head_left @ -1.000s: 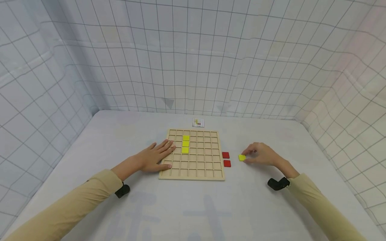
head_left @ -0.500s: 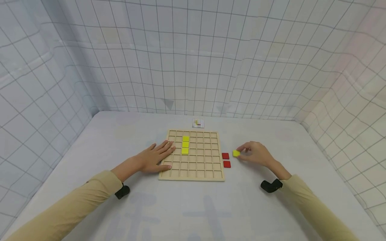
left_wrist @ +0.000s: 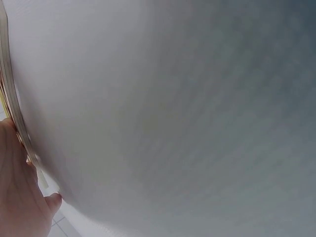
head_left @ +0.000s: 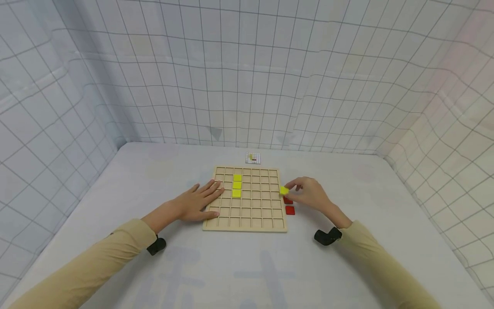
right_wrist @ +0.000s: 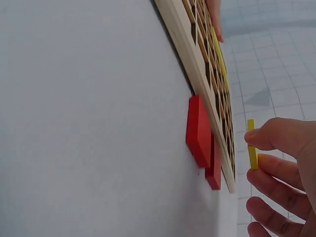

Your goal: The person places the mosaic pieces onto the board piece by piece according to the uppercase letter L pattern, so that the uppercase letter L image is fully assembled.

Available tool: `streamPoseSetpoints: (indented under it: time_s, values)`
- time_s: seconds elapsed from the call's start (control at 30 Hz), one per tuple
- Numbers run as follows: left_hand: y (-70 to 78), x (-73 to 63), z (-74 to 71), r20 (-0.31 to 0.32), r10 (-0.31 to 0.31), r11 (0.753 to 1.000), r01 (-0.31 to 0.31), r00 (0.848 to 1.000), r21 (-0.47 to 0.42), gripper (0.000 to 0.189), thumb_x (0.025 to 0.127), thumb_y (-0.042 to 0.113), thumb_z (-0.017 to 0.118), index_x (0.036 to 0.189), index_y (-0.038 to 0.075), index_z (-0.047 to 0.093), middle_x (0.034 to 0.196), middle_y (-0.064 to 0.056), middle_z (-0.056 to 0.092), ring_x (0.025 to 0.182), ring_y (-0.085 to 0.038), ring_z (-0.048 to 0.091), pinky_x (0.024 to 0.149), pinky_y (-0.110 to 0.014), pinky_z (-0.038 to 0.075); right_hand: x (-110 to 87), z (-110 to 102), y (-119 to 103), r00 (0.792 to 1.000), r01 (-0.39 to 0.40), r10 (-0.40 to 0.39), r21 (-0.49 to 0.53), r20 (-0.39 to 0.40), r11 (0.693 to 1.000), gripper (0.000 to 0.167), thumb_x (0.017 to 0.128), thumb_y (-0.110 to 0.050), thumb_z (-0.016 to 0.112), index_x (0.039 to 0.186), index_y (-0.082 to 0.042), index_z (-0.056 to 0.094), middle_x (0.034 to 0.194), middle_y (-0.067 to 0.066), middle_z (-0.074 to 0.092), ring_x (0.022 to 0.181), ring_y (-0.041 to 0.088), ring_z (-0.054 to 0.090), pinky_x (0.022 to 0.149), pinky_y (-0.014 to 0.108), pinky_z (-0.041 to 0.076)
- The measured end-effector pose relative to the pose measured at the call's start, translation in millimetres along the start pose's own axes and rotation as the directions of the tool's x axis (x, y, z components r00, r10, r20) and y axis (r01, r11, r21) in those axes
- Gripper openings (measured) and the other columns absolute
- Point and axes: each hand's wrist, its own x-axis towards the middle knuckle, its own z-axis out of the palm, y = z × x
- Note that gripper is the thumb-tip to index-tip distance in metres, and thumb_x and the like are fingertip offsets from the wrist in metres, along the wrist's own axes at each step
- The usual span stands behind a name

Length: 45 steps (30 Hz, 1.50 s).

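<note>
Right hand (head_left: 310, 195) pinching a yellow square tile (head_left: 284, 190), raised at the right edge of the gridded wooden board (head_left: 246, 212), near two red tiles (head_left: 290, 210); left hand (head_left: 197, 204), fingers spread, resting on the board's left side.

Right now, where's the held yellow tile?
In the head view, the right hand pinches the yellow tile at the right edge of the board, near the farther red tile.
</note>
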Motion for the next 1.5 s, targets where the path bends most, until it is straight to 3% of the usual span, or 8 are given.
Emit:
streamPoseSetpoints:
  time_s: [0.4, 0.63, 0.87, 1.03, 1.5]
  values:
    - [-1.8, 0.8, 3.2, -0.006, 0.001, 1.000, -0.001, 1.000, -0.006, 0.079, 0.097, 0.059, 0.040, 0.156, 0.014, 0.014, 0.163, -0.012, 0.005, 0.150, -0.034, 0.003, 0.115, -0.063, 0.011, 23.8, 24, -39, 0.999, 0.025, -0.027, 0.065, 0.026, 0.998, 0.025, 0.078, -0.023, 0.079, 0.098, -0.009, 0.076, 0.096, 0.002, 0.074, 0.079, 0.014, 0.061, 0.070, 0.026, 0.049]
    - [-2.0, 2.1, 3.4, -0.009, 0.003, 1.000, -0.003, 1.000, -0.002, 0.079, 0.097, 0.059, 0.040, 0.156, 0.014, 0.013, 0.163, -0.012, 0.004, 0.150, -0.034, 0.002, 0.115, -0.063, 0.010, 33.7, 38, -59, 0.998, 0.022, -0.028, 0.096, 0.063, 0.995, 0.026, 0.078, -0.025, 0.078, 0.100, -0.010, 0.077, 0.096, 0.000, 0.074, 0.077, 0.009, 0.060, 0.064, 0.020, 0.047]
    - [-1.0, 1.5, 2.1, 0.003, -0.012, 1.000, 0.012, 1.000, 0.003, 0.079, 0.097, 0.060, 0.040, 0.156, 0.015, 0.012, 0.163, -0.011, 0.003, 0.150, -0.033, 0.002, 0.116, -0.063, 0.011, 41.9, 49, -76, 0.992, 0.081, -0.089, 0.091, 0.090, 0.993, 0.025, 0.076, -0.024, 0.080, 0.097, -0.011, 0.077, 0.088, -0.001, 0.074, 0.070, 0.009, 0.057, 0.061, 0.018, 0.044]
    - [-0.8, 0.9, 1.7, -0.001, -0.010, 1.000, 0.010, 1.000, -0.005, 0.079, 0.097, 0.059, 0.041, 0.156, 0.014, 0.014, 0.163, -0.012, 0.004, 0.150, -0.034, 0.003, 0.115, -0.064, 0.011, 46.0, 58, -85, 0.987, 0.055, -0.071, 0.110, 0.143, 0.992, 0.024, 0.076, -0.027, 0.081, 0.095, -0.013, 0.077, 0.086, -0.004, 0.074, 0.070, 0.006, 0.054, 0.061, 0.018, 0.043]
    - [-2.7, 1.5, 1.0, -0.001, -0.005, 1.000, 0.005, 1.000, -0.003, 0.080, 0.096, 0.059, 0.041, 0.156, 0.014, 0.014, 0.163, -0.012, 0.005, 0.150, -0.033, 0.003, 0.115, -0.063, 0.012, 50.3, 64, -99, 0.974, 0.072, -0.075, 0.021, 0.214, 0.997, 0.025, 0.079, -0.033, 0.079, 0.098, -0.017, 0.077, 0.090, -0.006, 0.074, 0.069, 0.004, 0.055, 0.060, 0.017, 0.043]
